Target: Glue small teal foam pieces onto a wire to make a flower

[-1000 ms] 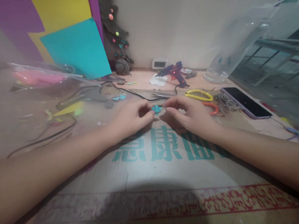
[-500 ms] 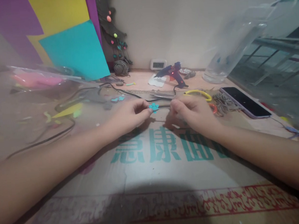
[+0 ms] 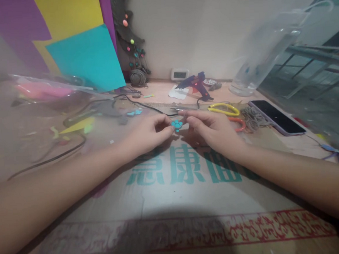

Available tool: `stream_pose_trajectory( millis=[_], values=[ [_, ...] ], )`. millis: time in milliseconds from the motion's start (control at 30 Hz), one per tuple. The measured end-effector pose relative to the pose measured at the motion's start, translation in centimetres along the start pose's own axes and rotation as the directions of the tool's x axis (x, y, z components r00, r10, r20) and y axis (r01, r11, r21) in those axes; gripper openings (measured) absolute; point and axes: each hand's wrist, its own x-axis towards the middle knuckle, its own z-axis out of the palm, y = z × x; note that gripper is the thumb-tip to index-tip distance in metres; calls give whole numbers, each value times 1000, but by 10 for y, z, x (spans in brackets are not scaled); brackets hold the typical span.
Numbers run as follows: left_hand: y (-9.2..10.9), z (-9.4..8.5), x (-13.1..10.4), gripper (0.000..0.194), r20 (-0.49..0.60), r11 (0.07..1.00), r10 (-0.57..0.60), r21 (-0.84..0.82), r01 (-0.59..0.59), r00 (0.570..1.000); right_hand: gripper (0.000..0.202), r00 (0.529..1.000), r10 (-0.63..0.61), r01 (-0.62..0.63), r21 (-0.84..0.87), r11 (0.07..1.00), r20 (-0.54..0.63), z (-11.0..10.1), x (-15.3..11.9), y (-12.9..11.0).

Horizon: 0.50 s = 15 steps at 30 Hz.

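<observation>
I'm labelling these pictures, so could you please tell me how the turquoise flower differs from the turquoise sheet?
The flower is small, while the turquoise sheet is far larger. The flower has rounded lobes; the sheet has straight edges. The flower is held at the left hand's fingertips, whereas the sheet stands tilted behind. Both are turquoise.

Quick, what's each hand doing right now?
Left hand: closed, pinching the small turquoise flower between thumb and fingers.
Right hand: thumb and fingers curled beside the flower; can't tell whether it grips anything.
</observation>
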Motion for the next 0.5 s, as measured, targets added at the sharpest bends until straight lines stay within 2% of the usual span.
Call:
stream_pose_trajectory(
  millis=[100, 300, 500],
  values=[
    [2, 0, -1, 21, 11, 999, 23, 32, -23, 1000, 25, 999, -11, 10, 24, 1000, 48, 2, 0, -1],
    [5, 0, -3, 21, 30, 995, 46, 84, -49, 998, 22, 985, 118, -141, 185, 973, 128, 5, -1, -1],
    [7, 0, -4, 19, 60, 995, 59, 76, -63, 996, 23, 979, 128, -160, 204, 966, 158, 3, -1, -2]
  ],
)
